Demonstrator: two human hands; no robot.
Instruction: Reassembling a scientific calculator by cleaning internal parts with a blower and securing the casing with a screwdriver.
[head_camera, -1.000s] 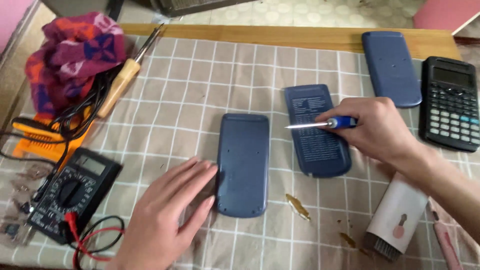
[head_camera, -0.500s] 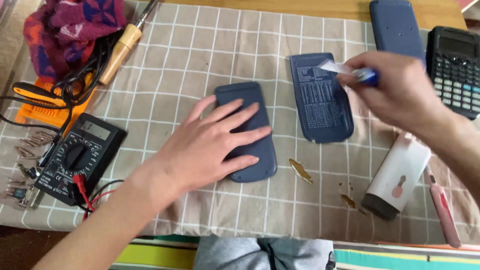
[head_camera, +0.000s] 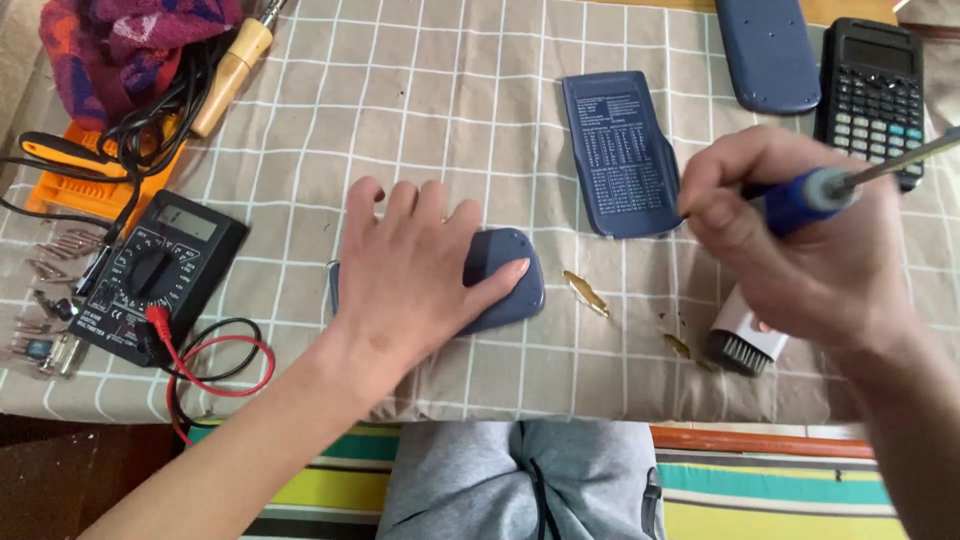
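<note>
You are pressing your left hand (head_camera: 415, 270) flat, fingers spread wide, on the dark blue plastic calculator shell (head_camera: 500, 275) that is lying in the lower middle of the frame on the beige checked tablecloth (head_camera: 400, 120). Only the rounded right end of that shell and a sliver at its left edge are showing past your palm, so its long axis is hard to read; from what shows, it seems to be running roughly left to right under your hand, tipped a little. Your right hand (head_camera: 800, 245) is hovering at centre right of the frame, closed around the blue-handled screwdriver (head_camera: 815, 190), whose metal shaft is pointing up and to the right, away from the shell. That puts the shell to the lower left of the tool hand, well apart from the tip, with your left hand plainly the nearer one, already touching it. Between the two hands, slightly higher in the frame, the second blue back panel with pale lettering (head_camera: 620, 150) is lying upright on the cloth, and the white cleaning brush with dark bristles (head_camera: 745, 340) is sitting just under your right hand. The black multimeter with red and black leads (head_camera: 160, 275) is resting at the left of the frame.
</note>
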